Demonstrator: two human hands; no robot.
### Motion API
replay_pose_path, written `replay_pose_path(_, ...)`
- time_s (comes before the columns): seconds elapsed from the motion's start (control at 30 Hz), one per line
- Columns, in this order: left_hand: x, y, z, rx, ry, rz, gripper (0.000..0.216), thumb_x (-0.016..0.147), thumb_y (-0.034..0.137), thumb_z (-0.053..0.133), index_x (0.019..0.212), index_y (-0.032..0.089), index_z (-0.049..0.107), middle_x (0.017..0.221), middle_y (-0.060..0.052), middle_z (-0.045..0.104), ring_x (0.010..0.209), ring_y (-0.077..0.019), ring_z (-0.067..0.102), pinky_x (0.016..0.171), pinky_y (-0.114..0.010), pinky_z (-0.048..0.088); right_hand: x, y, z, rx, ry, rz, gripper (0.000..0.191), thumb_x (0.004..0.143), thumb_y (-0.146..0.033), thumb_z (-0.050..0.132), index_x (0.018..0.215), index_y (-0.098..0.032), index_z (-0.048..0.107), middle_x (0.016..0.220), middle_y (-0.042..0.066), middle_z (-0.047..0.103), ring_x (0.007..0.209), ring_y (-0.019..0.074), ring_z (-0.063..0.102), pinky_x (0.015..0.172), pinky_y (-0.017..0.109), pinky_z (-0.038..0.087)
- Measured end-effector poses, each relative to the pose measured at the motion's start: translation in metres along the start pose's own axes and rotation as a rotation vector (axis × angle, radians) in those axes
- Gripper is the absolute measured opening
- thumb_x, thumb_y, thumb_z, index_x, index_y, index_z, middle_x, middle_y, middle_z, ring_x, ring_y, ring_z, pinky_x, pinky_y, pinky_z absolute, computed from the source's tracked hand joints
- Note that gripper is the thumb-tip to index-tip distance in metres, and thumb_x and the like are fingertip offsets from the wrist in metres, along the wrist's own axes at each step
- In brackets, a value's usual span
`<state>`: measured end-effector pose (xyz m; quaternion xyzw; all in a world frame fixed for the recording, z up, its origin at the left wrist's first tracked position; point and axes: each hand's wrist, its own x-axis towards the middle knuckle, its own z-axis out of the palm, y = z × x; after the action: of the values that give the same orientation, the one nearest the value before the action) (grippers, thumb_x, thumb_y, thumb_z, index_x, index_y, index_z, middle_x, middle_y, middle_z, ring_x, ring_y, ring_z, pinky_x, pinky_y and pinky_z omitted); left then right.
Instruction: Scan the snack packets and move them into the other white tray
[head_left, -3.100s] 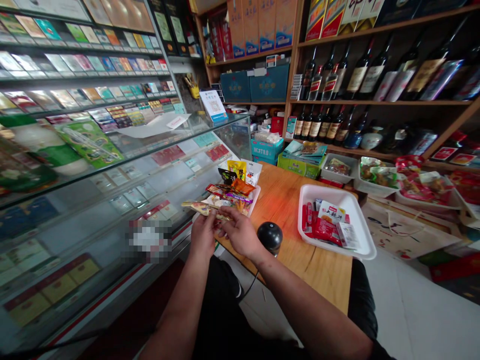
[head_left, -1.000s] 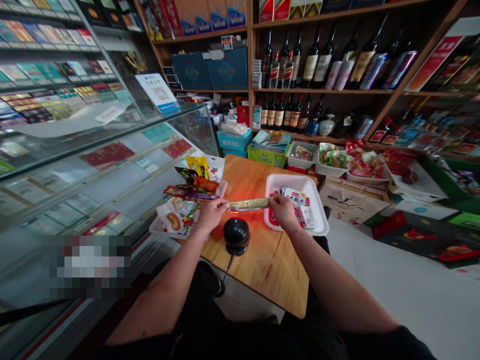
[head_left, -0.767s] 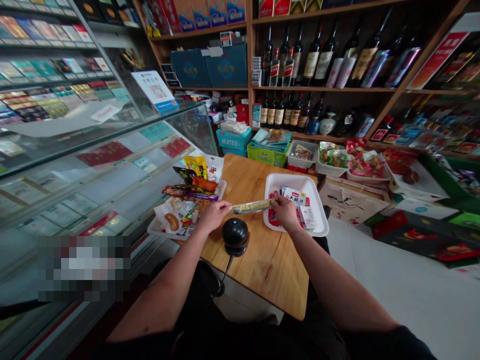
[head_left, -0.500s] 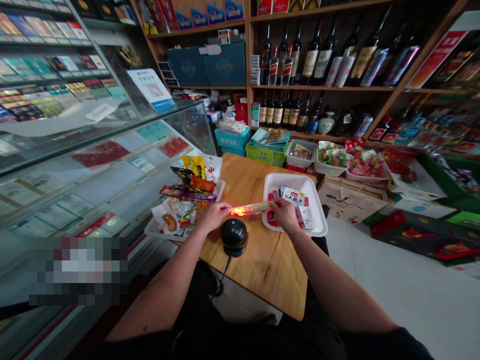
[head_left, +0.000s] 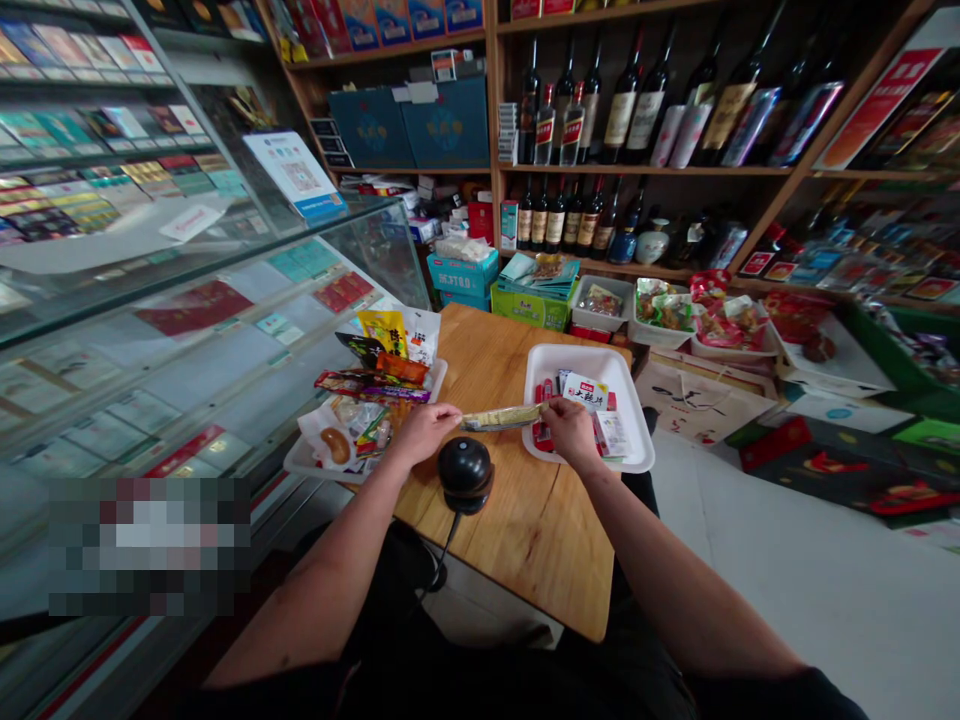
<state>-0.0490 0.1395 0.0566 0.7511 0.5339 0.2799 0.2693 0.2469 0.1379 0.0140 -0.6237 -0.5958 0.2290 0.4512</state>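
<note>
A long, thin snack packet [head_left: 501, 418] is stretched level between my two hands, its surface pale and yellowish. My left hand [head_left: 426, 434] pinches its left end, and my right hand [head_left: 568, 426] grips the right end above the edge of a white tray. Just below the packet, a black dome-shaped barcode scanner [head_left: 464, 474] stands on the wooden table [head_left: 540, 540]. Red packets and white pouches lie in the right white tray [head_left: 639, 440]. Mixed snack packets fill the left white tray [head_left: 300, 462].
On the left runs a glass display counter [head_left: 180, 350] with a QR code stand [head_left: 294, 172] on top. Wooden shelves [head_left: 645, 170] with bottles rise behind the table. Snack boxes [head_left: 531, 300] and a paper gift bag [head_left: 697, 398] stand beyond the table.
The bright red-orange light on the packet's left part has gone. Both hands keep their hold in nearly the same place; the view has shifted slightly.
</note>
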Motion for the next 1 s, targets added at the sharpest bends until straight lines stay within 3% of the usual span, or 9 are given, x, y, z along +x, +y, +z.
replay_pose_path(0.17,0.012,0.015,-0.003,0.054,0.160,0.067,0.024,0.091,0.033,0.055,0.092,0.020,0.075,0.097,-0.004,0.076,0.090,-0.0191,0.068,0.085,-0.029,0.049,-0.004,-0.011,-0.016,0.023,0.018,-0.055,0.026,0.086,-0.039,0.055,0.084,-0.019,0.073,0.084,0.006,0.073,0.079,0.0208,0.064,0.072,0.030,0.046)
replay_pose_path(0.33,0.024,0.047,0.003,0.108,0.235,0.113,0.022,0.092,0.031,0.054,0.094,0.021,0.074,0.093,-0.004,0.075,0.086,-0.0187,0.067,0.080,-0.028,0.048,-0.008,-0.009,-0.031,-0.053,0.085,-0.053,0.026,0.085,-0.036,0.054,0.087,-0.019,0.074,0.089,0.007,0.072,0.085,0.0218,0.064,0.078,0.032,0.046)
replay_pose_path(0.57,0.027,0.103,0.029,0.147,0.233,0.109,0.018,0.091,0.026,0.055,0.084,0.021,0.070,0.086,-0.004,0.074,0.078,-0.0172,0.066,0.071,-0.027,0.045,0.020,0.018,-0.052,-0.071,0.084,0.112,0.028,0.083,-0.036,0.052,0.087,-0.019,0.074,0.080,0.006,0.072,0.075,0.0211,0.064,0.068,0.029,0.046)
replay_pose_path(0.73,0.029,0.120,0.058,0.113,0.179,0.020,0.017,0.090,0.025,0.056,0.084,0.020,0.071,0.083,-0.005,0.075,0.076,-0.0180,0.067,0.070,-0.028,0.045,0.058,0.022,-0.055,0.170,0.021,0.182,0.034,0.085,-0.032,0.049,0.105,-0.014,0.071,0.084,0.009,0.073,0.072,0.0190,0.066,0.064,0.029,0.050)
replay_pose_path(0.87,0.031,0.124,0.078,-0.010,0.122,-0.028,0.023,0.088,0.025,0.061,0.108,0.019,0.069,0.094,-0.007,0.076,0.085,-0.0202,0.070,0.077,-0.030,0.050,0.079,0.012,-0.055,0.296,0.044,0.183,0.050,0.084,-0.029,0.055,0.131,-0.012,0.057,0.102,0.013,0.073,0.073,0.0183,0.068,0.064,0.030,0.053)
replay_pose_path(1.0,0.019,0.130,0.088,-0.121,0.104,-0.020,0.033,0.088,0.025,0.062,0.120,0.018,0.063,0.109,-0.009,0.074,0.094,-0.0209,0.071,0.084,-0.031,0.053,0.070,-0.002,-0.058,0.195,0.105,0.117,0.043,0.082,-0.028,0.058,0.122,-0.014,0.063,0.109,0.013,0.072,0.086,0.0200,0.068,0.072,0.030,0.053)
